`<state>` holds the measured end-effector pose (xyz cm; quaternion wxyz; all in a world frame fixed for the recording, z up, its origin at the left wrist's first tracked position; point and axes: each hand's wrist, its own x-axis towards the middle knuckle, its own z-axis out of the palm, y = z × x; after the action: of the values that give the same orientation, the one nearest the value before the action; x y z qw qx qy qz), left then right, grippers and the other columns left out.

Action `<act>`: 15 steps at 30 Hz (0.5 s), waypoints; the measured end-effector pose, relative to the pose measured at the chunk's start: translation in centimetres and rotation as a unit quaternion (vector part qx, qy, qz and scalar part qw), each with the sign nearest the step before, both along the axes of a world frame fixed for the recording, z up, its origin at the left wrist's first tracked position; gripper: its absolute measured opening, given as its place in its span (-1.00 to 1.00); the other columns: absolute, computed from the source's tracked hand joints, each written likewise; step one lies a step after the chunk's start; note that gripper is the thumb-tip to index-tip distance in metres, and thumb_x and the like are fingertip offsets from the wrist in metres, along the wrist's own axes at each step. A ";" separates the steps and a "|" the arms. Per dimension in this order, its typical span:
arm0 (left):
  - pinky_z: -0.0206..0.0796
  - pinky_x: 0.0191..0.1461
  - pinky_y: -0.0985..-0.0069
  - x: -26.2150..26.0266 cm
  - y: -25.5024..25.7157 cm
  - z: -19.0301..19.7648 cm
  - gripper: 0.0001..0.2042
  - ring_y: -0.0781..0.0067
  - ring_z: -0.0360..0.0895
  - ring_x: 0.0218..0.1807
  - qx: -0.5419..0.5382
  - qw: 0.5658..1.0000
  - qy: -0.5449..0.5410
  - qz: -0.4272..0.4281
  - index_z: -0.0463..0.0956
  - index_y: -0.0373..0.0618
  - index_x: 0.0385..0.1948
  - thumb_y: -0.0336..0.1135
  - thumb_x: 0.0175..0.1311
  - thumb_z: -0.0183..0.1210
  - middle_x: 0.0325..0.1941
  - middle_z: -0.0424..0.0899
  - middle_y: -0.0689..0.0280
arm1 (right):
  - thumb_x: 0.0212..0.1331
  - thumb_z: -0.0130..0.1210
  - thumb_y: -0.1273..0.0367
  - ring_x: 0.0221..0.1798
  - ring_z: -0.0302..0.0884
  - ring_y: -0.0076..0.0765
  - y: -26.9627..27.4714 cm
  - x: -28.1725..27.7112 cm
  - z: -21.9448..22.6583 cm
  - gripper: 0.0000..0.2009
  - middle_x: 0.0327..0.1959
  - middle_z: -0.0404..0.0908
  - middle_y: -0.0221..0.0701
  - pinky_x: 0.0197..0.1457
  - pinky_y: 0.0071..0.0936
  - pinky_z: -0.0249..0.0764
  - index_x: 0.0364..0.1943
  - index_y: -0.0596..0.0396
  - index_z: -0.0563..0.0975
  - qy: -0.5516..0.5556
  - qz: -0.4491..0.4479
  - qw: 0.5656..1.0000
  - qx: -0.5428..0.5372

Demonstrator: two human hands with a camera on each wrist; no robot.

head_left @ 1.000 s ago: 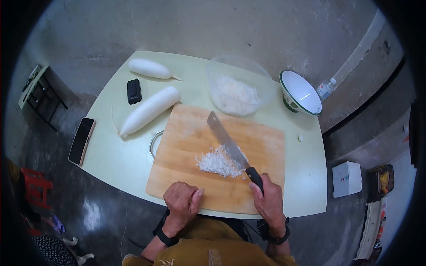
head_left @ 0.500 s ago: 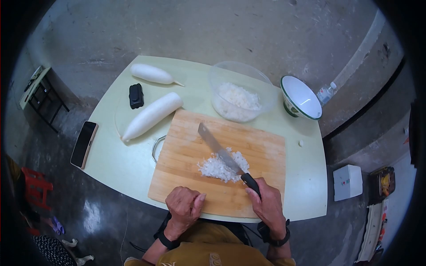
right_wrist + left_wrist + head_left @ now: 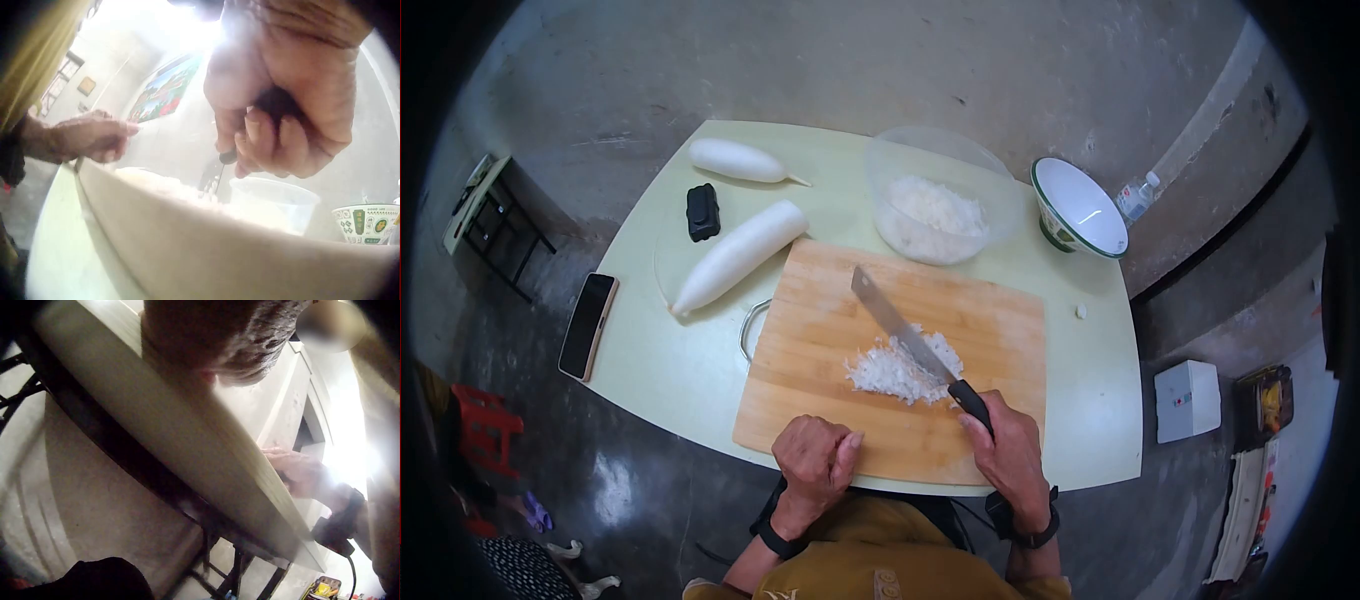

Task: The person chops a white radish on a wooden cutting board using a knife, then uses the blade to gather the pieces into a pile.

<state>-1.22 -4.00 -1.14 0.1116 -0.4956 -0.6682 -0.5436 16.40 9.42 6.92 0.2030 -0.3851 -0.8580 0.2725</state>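
Observation:
My right hand [image 3: 1012, 452] grips the black handle of a kitchen knife [image 3: 900, 330], fingers wrapped round it in the right wrist view [image 3: 281, 119]. The blade slants up and left across a heap of finely chopped white radish [image 3: 890, 372] on the wooden cutting board [image 3: 820, 300]. At the board's near left edge rests my left hand [image 3: 812, 460], its fingers curled and holding nothing, thumb toward the board. Behind the board stands a clear plastic bowl [image 3: 940, 215] with white shreds in it.
Two whole white radishes, a large one [image 3: 740, 255] and a smaller one [image 3: 735, 160], lie at the left with a black case [image 3: 702, 212] and a phone [image 3: 588, 327]. A green-rimmed white bowl [image 3: 1080, 208] and a plastic bottle [image 3: 1137, 197] are at the right.
The knife blade has shifted a little to the left over the chopped heap, and some chopped bits now show on its far side. My left hand stays on the board's near edge.

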 end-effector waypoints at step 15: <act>0.18 -0.49 0.32 0.0 0.1 -0.1 -0.84 0.19 0.38 -0.59 0.004 1.000 -0.001 -0.002 0.48 -0.14 -0.60 -0.40 0.11 0.27 -0.66 0.41 0.27 | 0.19 0.20 0.36 -0.49 0.53 0.11 0.1 0.6 0.6 -0.82 -0.58 0.52 -0.12 -0.42 -0.16 0.39 -0.22 0.12 0.49 -0.037 0.005 0.999 0.029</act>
<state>-1.20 -3.92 -1.27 0.1125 -0.4958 -0.6651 -0.5469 17.02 9.55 7.49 0.1813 -0.3842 -0.8745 0.2342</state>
